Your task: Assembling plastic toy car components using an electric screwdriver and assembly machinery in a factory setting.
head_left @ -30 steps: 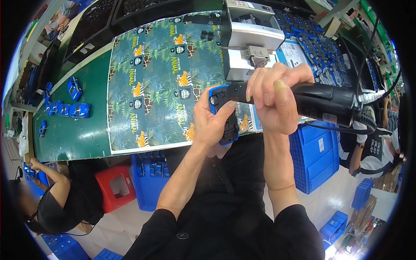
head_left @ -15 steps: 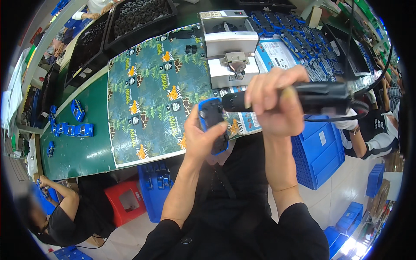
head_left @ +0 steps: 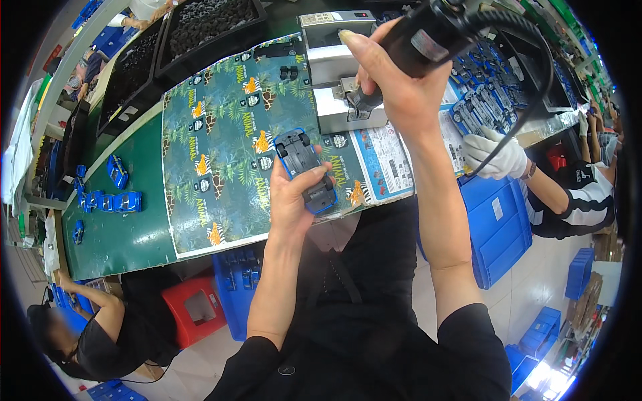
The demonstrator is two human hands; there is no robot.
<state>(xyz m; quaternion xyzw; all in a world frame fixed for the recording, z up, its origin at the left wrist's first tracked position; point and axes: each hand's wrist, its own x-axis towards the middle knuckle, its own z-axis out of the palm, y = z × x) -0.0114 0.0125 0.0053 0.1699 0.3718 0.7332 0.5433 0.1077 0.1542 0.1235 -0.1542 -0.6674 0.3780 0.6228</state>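
In my left hand (head_left: 289, 200) is a blue toy car (head_left: 297, 160), its black underside and wheels facing up, with my thumb across it. My right hand (head_left: 411, 100) grips a black electric screwdriver (head_left: 424, 40) with a thick cable. The driver's lower end is at the front of a silver metal screw feeder (head_left: 329, 65); my hand hides part of that feeder, and I cannot tell whether the bit touches it. Under the car lies a jungle-patterned sheet (head_left: 231, 147) covering the green bench.
Several blue toy cars (head_left: 120, 202) stand on the left. Black trays of small dark parts (head_left: 210, 30) line the back. At the right, a co-worker's white-gloved hand (head_left: 493, 154) reaches toward piled car chassis (head_left: 491, 87), above a blue crate (head_left: 498, 230). A red stool (head_left: 194, 327) stands below left.
The screwdriver has swung up and away from the car to the screw feeder. My left hand has shifted slightly left with the car, turning its underside upward. The gloved hand has moved to the chassis.
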